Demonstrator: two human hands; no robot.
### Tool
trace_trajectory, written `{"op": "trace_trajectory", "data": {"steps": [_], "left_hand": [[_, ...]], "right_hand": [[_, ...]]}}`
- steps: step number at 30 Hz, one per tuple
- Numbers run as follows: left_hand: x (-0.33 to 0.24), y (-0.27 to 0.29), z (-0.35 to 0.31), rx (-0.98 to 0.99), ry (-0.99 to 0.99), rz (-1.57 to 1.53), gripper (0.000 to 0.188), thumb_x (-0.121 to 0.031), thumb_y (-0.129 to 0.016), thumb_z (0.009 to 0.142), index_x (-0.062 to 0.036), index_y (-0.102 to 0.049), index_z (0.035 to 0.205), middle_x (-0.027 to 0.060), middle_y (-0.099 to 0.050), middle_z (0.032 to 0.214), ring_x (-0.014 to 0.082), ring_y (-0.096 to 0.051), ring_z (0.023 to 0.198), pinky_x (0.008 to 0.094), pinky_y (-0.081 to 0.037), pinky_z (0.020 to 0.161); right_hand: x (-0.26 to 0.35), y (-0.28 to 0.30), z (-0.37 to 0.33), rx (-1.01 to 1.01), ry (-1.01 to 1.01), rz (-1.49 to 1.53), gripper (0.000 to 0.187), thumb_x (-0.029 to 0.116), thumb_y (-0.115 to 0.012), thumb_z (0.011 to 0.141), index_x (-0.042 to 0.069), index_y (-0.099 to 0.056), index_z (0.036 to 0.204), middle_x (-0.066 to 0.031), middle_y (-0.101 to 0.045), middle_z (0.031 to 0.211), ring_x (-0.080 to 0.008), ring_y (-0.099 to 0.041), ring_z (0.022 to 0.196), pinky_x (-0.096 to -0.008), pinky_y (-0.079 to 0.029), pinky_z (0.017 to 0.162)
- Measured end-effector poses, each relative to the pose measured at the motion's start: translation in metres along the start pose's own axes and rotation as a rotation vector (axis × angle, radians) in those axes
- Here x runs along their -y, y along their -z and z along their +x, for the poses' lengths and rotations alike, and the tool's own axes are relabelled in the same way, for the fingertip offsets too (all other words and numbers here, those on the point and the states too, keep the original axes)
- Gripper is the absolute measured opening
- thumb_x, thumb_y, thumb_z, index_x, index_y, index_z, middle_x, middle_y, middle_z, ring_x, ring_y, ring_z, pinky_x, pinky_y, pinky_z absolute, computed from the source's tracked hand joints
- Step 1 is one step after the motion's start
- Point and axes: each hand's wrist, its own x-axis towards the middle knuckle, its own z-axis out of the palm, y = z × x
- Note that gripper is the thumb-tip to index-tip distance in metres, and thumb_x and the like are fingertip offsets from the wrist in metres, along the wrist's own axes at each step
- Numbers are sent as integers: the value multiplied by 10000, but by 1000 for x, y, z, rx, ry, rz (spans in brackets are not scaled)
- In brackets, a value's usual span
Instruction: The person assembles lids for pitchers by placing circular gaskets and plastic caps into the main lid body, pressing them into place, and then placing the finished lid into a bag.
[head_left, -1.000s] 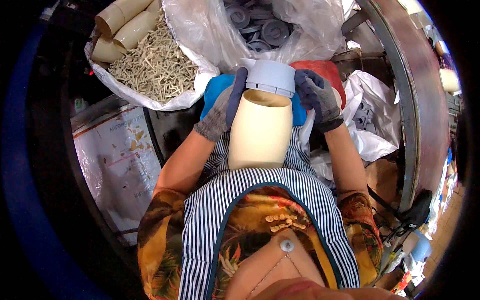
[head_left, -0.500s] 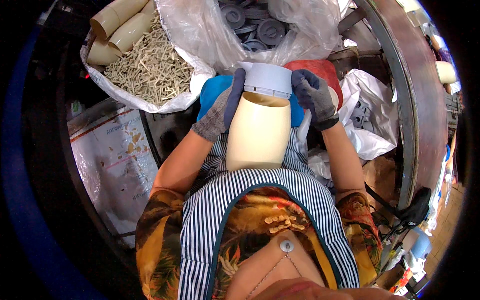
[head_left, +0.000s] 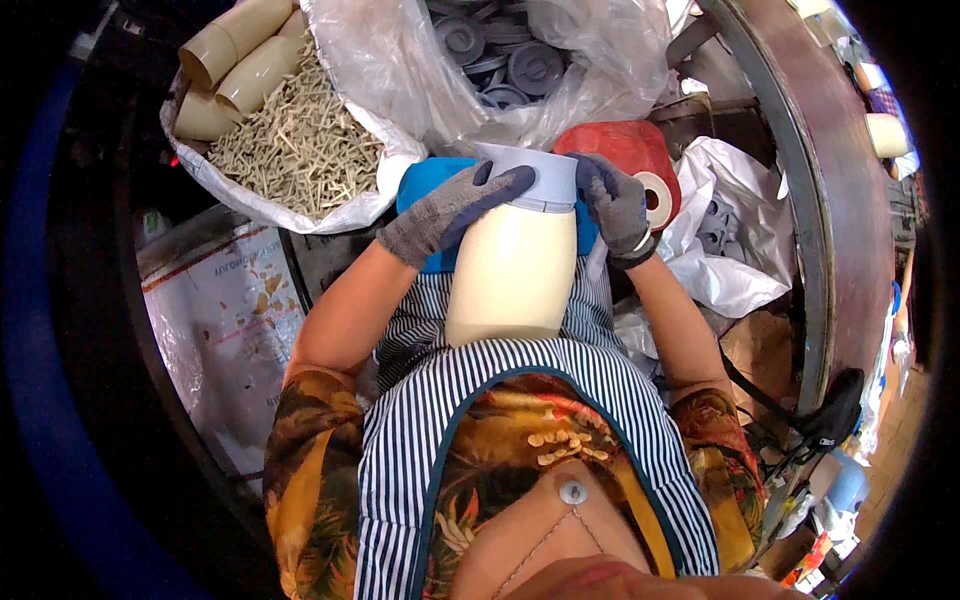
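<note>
A cream plastic jug body [head_left: 512, 275] stands in my lap against the striped apron, its base toward me. A pale blue-grey spouted collar [head_left: 548, 180] sits on its mouth. My left hand [head_left: 455, 210], in a grey and navy glove, grips the collar's left side, thumb laid across its front. On the collar's right side, my gloved right hand [head_left: 615, 205] presses with bent fingers, its fingertips partly hidden. The jug's opening is covered by the collar.
A white sack [head_left: 300, 215] at left holds beige plastic bits [head_left: 300, 140] and cream cylinders [head_left: 235, 40]. A clear bag [head_left: 370, 60] contains dark grey lids [head_left: 535, 65]. A red container [head_left: 630, 150] and white bag [head_left: 740, 280] of grey parts lie right, before a metal-edged table [head_left: 800, 130].
The collar has come down onto the jug's mouth, closing the gap between them. My left hand has moved its thumb over the front of the collar.
</note>
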Motion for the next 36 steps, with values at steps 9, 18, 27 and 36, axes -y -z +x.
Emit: {"op": "trace_trajectory", "data": {"steps": [9, 18, 27, 36], "left_hand": [[-15, -3, -19, -82, -27, 414, 661, -430, -531, 957, -67, -342, 1477, 317, -408, 1422, 375, -471, 1285, 383, -390, 1073], [-76, -3, 0, -174, 513, -694, 805, -461, -647, 893, 78, -362, 1420, 184, -526, 1327, 224, -530, 1196, 329, -439, 1002], [1, -9, -7, 15, 47, 5, 543, -174, -527, 952, -123, -368, 1468, 257, -514, 1329, 378, -527, 1197, 427, -413, 1041], [-96, -10, -3, -404, 69, -113, 556, -231, -620, 938, 9, -407, 1392, 161, -551, 1303, 271, -573, 1161, 378, -473, 981]], "right_hand": [[4, -3, 1, -2, 196, -95, 317, 256, -605, 912, 39, -660, 1137, -185, -700, 1030, -301, -698, 938, -362, -534, 823], [21, -2, -11, -59, 199, -202, 321, 287, -605, 924, 45, -672, 1124, -184, -696, 1026, -313, -693, 908, -371, -533, 791], [7, 5, -11, -74, 249, -168, 326, 300, -609, 921, 66, -672, 1139, -183, -696, 1010, -324, -688, 873, -390, -534, 767], [14, 38, -18, -33, 200, -157, 586, 427, -634, 870, 90, -523, 1336, -198, -606, 1177, -378, -571, 1086, -445, -439, 947]]}}
